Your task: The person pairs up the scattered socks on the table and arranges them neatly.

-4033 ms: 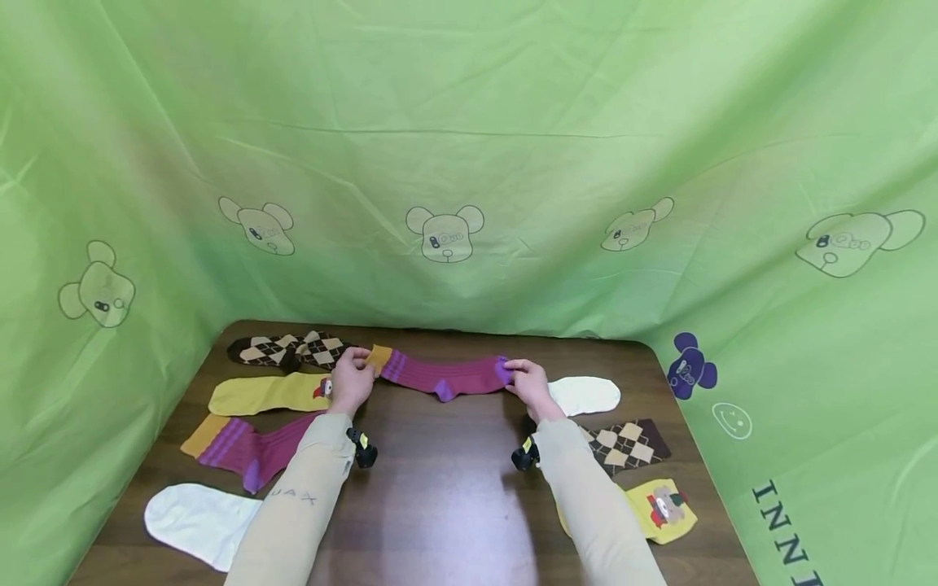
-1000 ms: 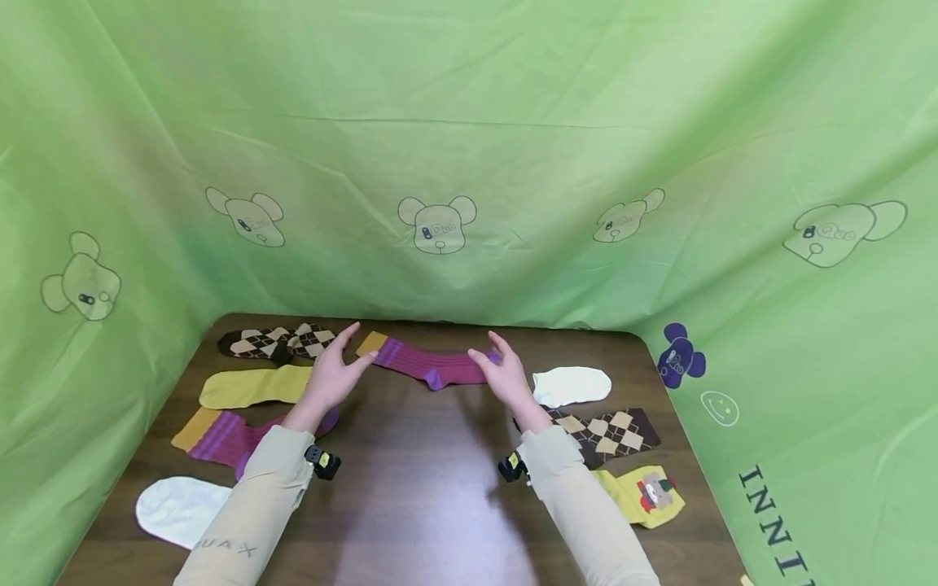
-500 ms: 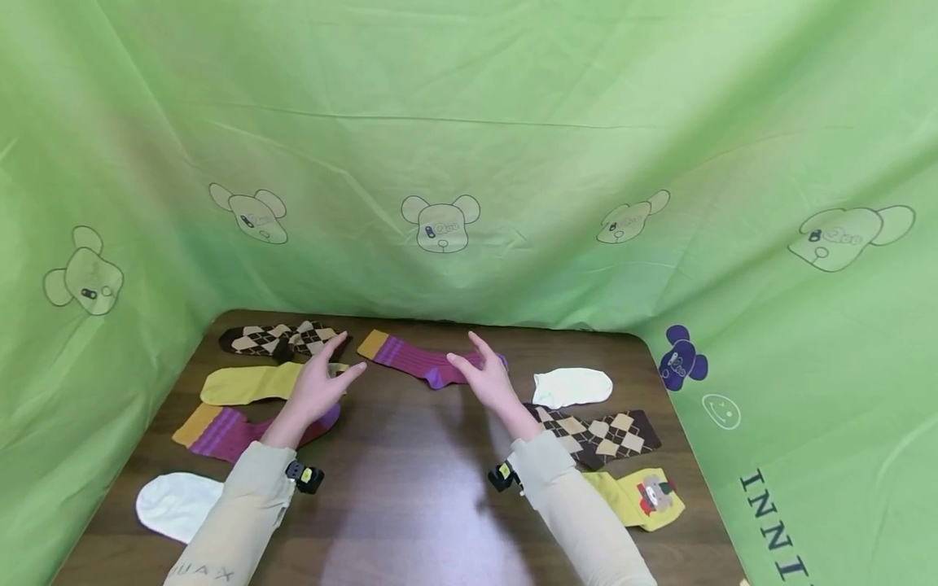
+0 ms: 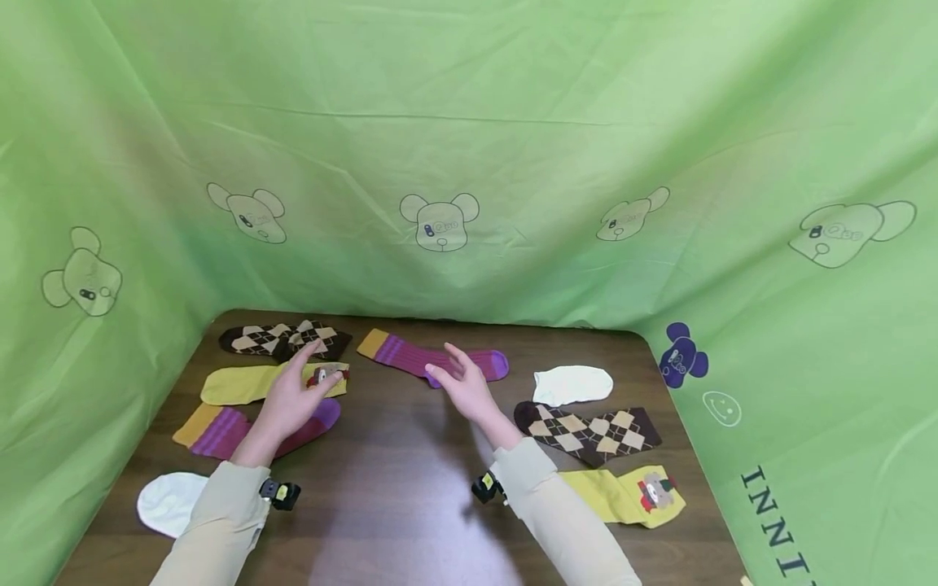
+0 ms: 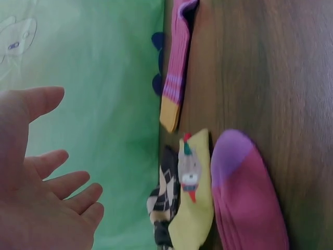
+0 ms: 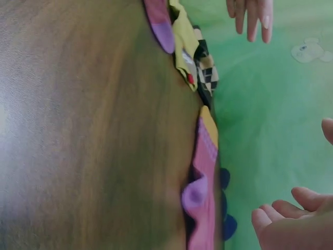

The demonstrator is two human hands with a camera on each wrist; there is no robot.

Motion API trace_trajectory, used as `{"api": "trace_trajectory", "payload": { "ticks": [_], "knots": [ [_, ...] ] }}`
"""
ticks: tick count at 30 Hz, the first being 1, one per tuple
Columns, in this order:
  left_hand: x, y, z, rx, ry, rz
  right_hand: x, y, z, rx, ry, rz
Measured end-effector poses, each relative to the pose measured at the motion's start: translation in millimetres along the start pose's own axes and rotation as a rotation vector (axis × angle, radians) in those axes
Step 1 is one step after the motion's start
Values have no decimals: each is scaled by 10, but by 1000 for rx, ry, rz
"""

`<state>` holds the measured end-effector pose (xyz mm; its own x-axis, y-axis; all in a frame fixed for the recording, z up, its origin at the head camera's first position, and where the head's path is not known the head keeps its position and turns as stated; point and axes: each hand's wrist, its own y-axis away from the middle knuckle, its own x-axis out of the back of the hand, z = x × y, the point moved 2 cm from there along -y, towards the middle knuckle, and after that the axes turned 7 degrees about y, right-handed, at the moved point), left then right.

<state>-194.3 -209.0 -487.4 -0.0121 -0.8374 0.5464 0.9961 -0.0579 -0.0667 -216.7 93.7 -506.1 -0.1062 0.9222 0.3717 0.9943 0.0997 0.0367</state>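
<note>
My left hand [image 4: 291, 399] hovers over the left column of socks, fingers extended and thumb apart, holding nothing. Beneath and around it lie a yellow sock [image 4: 238, 384] with a bear face and a magenta sock [image 4: 229, 431] with an orange cuff. Above the table my right hand [image 4: 469, 391] is likewise spread and bare, in front of the far magenta sock [image 4: 396, 352], partly covering it in the head view. That sock lies flat, orange cuff to the left and purple toe to the right. In the left wrist view, the fingers [image 5: 78, 182] touch nothing.
Behind the left hand lies an argyle sock [image 4: 256, 340]; a white sock [image 4: 168, 500] is partly under the left sleeve. On the right rest a white sock [image 4: 573, 385], an argyle sock [image 4: 608, 435] and a yellow sock [image 4: 623, 496]. Green curtain [image 4: 440, 163] surrounds the wooden table [image 4: 396, 505].
Four seconds ago both hands held the far magenta sock by its ends. It now lies released on the table, and both hands have since shifted left.
</note>
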Motion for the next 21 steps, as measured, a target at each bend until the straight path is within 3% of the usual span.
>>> {"api": "trace_trajectory", "payload": {
  "ticks": [12,21],
  "knots": [
    [331,-6,-93,4,-41,83,-151,-251,-108,27,66,-78],
    [653,50,-236,48,-56,198,-412,-358,-156,81,56,-115]
  ]
}}
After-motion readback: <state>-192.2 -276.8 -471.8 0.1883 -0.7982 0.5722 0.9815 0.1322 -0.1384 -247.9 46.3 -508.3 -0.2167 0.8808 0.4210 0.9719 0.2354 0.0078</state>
